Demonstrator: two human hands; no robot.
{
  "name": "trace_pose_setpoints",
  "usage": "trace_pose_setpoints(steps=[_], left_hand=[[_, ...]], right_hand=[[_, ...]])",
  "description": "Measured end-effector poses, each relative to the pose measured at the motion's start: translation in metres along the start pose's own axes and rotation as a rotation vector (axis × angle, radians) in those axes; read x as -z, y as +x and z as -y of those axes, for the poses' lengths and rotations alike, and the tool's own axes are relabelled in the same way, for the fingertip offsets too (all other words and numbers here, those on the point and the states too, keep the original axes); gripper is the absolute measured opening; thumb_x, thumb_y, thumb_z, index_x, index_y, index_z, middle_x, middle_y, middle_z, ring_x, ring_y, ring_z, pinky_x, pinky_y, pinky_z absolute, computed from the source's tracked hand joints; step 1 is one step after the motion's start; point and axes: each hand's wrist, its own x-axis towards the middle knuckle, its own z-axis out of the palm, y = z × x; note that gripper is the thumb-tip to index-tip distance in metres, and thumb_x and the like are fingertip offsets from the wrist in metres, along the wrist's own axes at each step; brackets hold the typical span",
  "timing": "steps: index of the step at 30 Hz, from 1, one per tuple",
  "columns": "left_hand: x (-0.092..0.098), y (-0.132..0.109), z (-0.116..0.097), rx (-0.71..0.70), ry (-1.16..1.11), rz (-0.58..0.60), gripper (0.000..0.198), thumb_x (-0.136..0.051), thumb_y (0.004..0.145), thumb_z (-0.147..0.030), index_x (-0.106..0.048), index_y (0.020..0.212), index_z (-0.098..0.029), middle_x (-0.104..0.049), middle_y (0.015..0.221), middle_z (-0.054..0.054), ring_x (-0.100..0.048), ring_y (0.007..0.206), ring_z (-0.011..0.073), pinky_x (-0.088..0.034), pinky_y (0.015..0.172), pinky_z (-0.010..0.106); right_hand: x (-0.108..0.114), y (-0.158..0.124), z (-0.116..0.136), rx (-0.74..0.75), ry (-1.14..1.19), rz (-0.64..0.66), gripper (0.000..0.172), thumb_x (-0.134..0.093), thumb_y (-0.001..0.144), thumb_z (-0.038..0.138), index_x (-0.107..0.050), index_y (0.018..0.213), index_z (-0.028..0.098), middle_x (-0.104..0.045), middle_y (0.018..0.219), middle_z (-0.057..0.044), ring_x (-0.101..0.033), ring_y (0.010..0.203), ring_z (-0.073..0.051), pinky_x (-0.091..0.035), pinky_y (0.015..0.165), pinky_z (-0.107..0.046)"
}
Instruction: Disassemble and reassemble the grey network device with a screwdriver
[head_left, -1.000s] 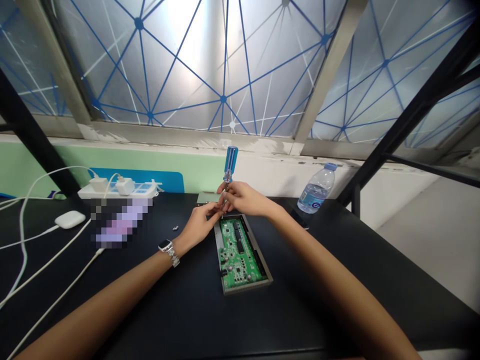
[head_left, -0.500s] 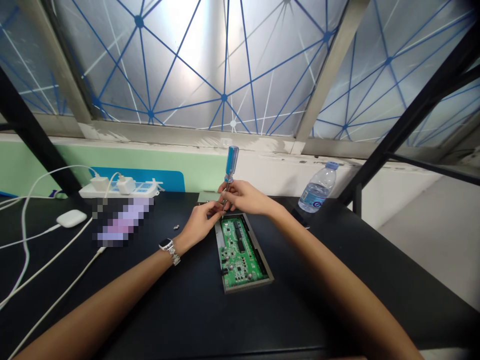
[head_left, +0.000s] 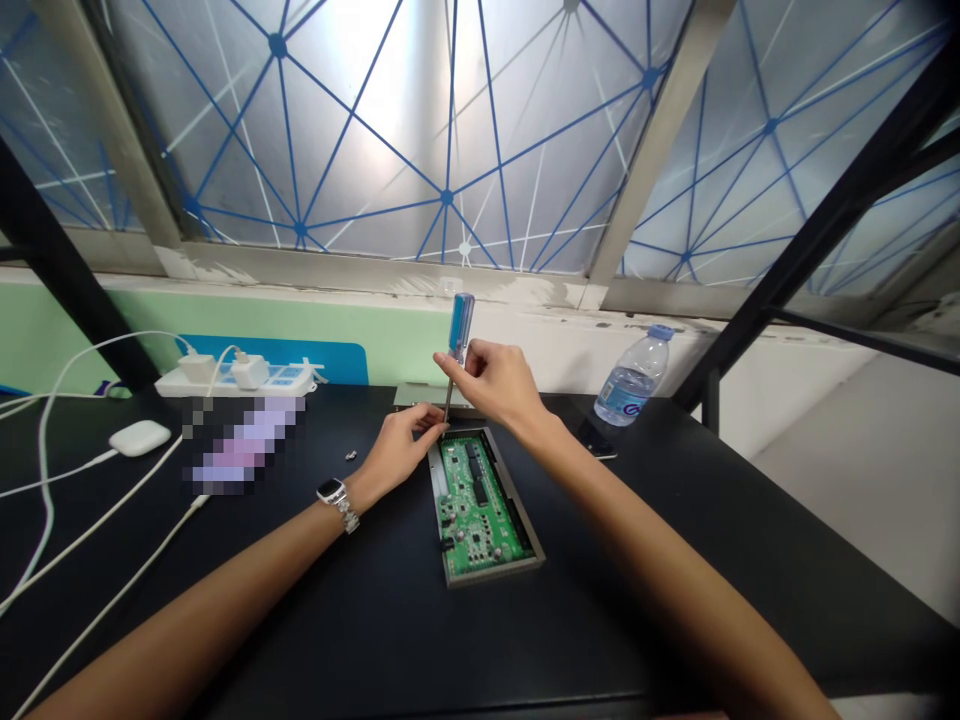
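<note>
A screwdriver (head_left: 460,325) with a blue, clear handle stands nearly upright, its shaft pointing down at the far left corner of an open metal case. My right hand (head_left: 501,380) is closed, thumb and fingers at the lower end of the handle. My left hand (head_left: 409,440) pinches low around the shaft, close to the tip; a small part there, if any, is hidden by the fingers. Inside the case (head_left: 496,577) lies a green circuit board (head_left: 480,500) with black chips and connectors. The case rests flat on the black table.
Behind the hands lies a flat metal plate (head_left: 412,394). Small metal bits (head_left: 351,455) sit left of my left hand. A water bottle (head_left: 634,380) and a dark phone (head_left: 596,440) are at right. At left are a power strip (head_left: 169,383), white cables, a white case (head_left: 140,437) and a blurred-out phone (head_left: 240,445).
My right hand has moved up from the lower shaft to the base of the screwdriver's handle. My left hand stays by the tip, and the case has not moved.
</note>
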Motion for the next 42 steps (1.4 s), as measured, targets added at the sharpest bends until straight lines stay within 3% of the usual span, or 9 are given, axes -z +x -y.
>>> trace_pose_setpoints(steps=[7, 18, 26, 31, 34, 37, 42], left_hand=[[0.003, 0.000, 0.002, -0.037, 0.034, 0.035, 0.012, -0.058, 0.092, -0.026, -0.067, 0.096, -0.019, -0.073, 0.094, 0.003, -0.069, 0.083, 0.0180, -0.054, 0.081, 0.030], [0.017, 0.001, 0.022, -0.132, 0.269, 0.247, 0.022, -0.047, 0.096, -0.023, -0.067, 0.105, -0.021, -0.071, 0.103, 0.006, -0.066, 0.094, 0.0215, -0.051, 0.086, 0.034], [0.019, 0.002, 0.021, -0.156, 0.269, 0.261, 0.026, -0.046, 0.096, -0.024, -0.070, 0.107, -0.022, -0.073, 0.102, 0.007, -0.067, 0.095, 0.0233, -0.050, 0.087, 0.034], [0.020, 0.001, 0.021, -0.158, 0.283, 0.266, 0.026, -0.046, 0.097, -0.025, -0.069, 0.108, -0.022, -0.072, 0.104, 0.007, -0.067, 0.096, 0.0234, -0.050, 0.089, 0.034], [0.019, -0.001, 0.020, -0.154, 0.300, 0.267, 0.025, -0.046, 0.097, -0.026, -0.068, 0.109, -0.021, -0.070, 0.107, 0.008, -0.065, 0.100, 0.0248, -0.050, 0.092, 0.038], [0.016, -0.001, 0.014, -0.145, 0.224, 0.213, 0.028, -0.051, 0.095, -0.030, -0.063, 0.119, -0.020, -0.068, 0.116, 0.010, -0.064, 0.107, 0.0261, -0.050, 0.094, 0.039], [0.005, 0.003, -0.002, -0.083, -0.117, 0.159, 0.039, -0.048, 0.098, -0.035, -0.055, 0.134, -0.019, -0.063, 0.133, 0.011, -0.063, 0.118, 0.0245, -0.048, 0.104, 0.038]], right_hand=[[-0.004, 0.001, -0.001, -0.018, 0.070, 0.014, 0.047, -0.058, 0.085, 0.063, -0.053, 0.066, 0.021, -0.056, 0.058, 0.000, -0.053, 0.054, -0.015, -0.035, 0.054, -0.028], [-0.006, 0.002, -0.006, -0.018, 0.378, 0.149, 0.039, -0.062, 0.086, 0.057, -0.059, 0.080, 0.019, -0.057, 0.065, 0.001, -0.057, 0.055, -0.013, -0.044, 0.056, -0.028], [-0.008, 0.003, -0.009, -0.013, 0.503, 0.226, 0.037, -0.060, 0.088, 0.056, -0.058, 0.087, 0.019, -0.060, 0.073, 0.000, -0.063, 0.054, -0.013, -0.047, 0.049, -0.025], [-0.006, 0.006, -0.010, -0.023, 0.649, 0.390, 0.034, -0.059, 0.090, 0.052, -0.057, 0.092, 0.018, -0.065, 0.083, -0.002, -0.062, 0.052, -0.011, -0.049, 0.045, -0.023], [-0.005, 0.008, -0.011, -0.039, 0.704, 0.411, 0.033, -0.061, 0.089, 0.050, -0.057, 0.092, 0.018, -0.064, 0.081, -0.001, -0.062, 0.051, -0.010, -0.048, 0.042, -0.021], [-0.005, 0.009, -0.014, -0.067, 0.740, 0.432, 0.033, -0.064, 0.088, 0.049, -0.057, 0.093, 0.017, -0.064, 0.082, -0.001, -0.063, 0.051, -0.010, -0.048, 0.040, -0.020], [-0.001, 0.010, -0.015, -0.088, 0.765, 0.499, 0.035, -0.059, 0.091, 0.049, -0.060, 0.101, 0.015, -0.066, 0.089, -0.004, -0.065, 0.056, -0.010, -0.051, 0.043, -0.019]])
